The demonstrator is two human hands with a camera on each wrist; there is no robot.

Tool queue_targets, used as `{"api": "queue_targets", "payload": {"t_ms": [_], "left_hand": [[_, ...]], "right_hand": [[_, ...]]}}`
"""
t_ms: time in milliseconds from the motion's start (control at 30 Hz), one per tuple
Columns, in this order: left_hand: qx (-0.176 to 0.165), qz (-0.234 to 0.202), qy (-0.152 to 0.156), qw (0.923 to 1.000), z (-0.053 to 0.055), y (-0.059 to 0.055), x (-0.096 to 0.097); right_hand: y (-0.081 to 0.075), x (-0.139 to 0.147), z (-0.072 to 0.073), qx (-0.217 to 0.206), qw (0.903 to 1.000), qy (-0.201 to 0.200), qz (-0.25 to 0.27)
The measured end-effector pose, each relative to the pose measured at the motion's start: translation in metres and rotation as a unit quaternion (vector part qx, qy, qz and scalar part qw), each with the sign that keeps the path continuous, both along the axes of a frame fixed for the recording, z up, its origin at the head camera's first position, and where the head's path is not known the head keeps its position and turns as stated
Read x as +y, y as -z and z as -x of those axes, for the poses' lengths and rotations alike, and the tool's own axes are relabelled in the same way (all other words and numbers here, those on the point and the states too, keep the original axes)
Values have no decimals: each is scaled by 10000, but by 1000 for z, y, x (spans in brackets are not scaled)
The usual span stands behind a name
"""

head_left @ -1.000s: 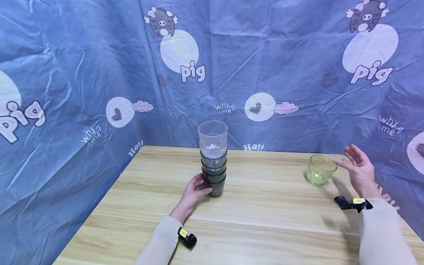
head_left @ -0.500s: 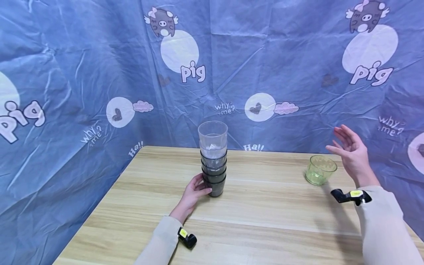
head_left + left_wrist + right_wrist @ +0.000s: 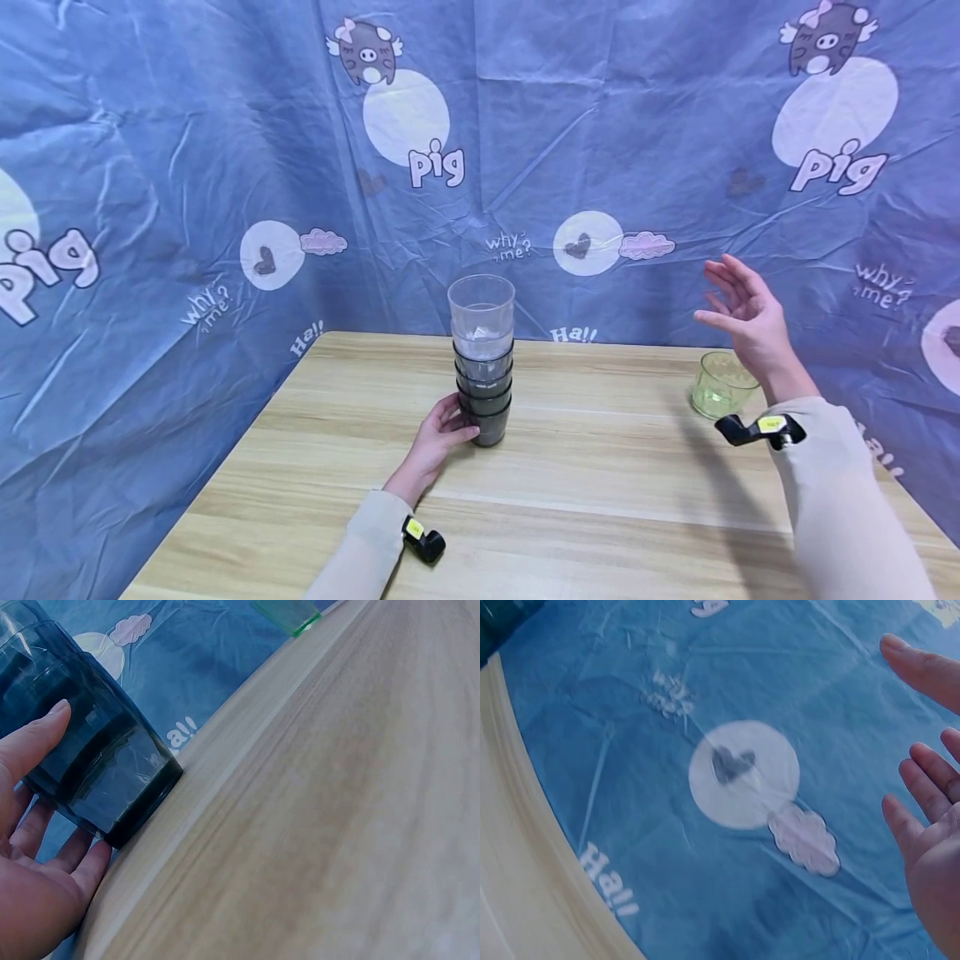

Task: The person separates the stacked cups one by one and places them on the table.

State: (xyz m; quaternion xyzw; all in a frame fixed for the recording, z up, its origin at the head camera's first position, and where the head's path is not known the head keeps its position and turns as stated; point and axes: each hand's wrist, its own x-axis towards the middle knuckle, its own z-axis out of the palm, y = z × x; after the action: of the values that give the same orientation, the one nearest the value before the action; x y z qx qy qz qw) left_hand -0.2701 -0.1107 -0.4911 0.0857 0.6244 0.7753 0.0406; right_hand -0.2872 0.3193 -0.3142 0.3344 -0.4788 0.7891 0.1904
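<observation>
A tall stack of dark grey tumblers (image 3: 491, 423), with a clear tumbler (image 3: 482, 304) nested on top, stands upright near the middle of the table. My left hand (image 3: 435, 440) holds the lowest tumbler low on its left side. In the left wrist view the thumb lies across the dark wall and the other fingers curve behind and under it. Raised in the air, my right hand (image 3: 753, 321) has its fingers apart and holds nothing. Behind its wrist, a pale green glass cup (image 3: 716, 390) stands on the table and is partly hidden.
The light wood table (image 3: 600, 467) ends at the back against a blue printed cloth (image 3: 637, 125), which also hangs along the left and right sides. Black wrist cameras sit on both sleeves.
My right hand has risen from beside the green cup and moved left, passing over it toward the stack. The left hand and the tumblers have stayed still.
</observation>
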Motion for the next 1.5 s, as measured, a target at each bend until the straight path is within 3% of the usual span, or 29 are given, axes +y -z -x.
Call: {"api": "queue_targets", "payload": {"t_ms": [300, 900, 1500], "left_hand": [[94, 81, 78, 9999, 0, 0, 1], [68, 99, 95, 9999, 0, 0, 1], [-32, -23, 31, 10000, -1, -2, -1]], "right_hand": [[-4, -33, 9, -85, 9988, 56, -479], [6, -108, 18, -11, 9924, -684, -1024], [9, -178, 25, -468, 9799, -1152, -1560]]}}
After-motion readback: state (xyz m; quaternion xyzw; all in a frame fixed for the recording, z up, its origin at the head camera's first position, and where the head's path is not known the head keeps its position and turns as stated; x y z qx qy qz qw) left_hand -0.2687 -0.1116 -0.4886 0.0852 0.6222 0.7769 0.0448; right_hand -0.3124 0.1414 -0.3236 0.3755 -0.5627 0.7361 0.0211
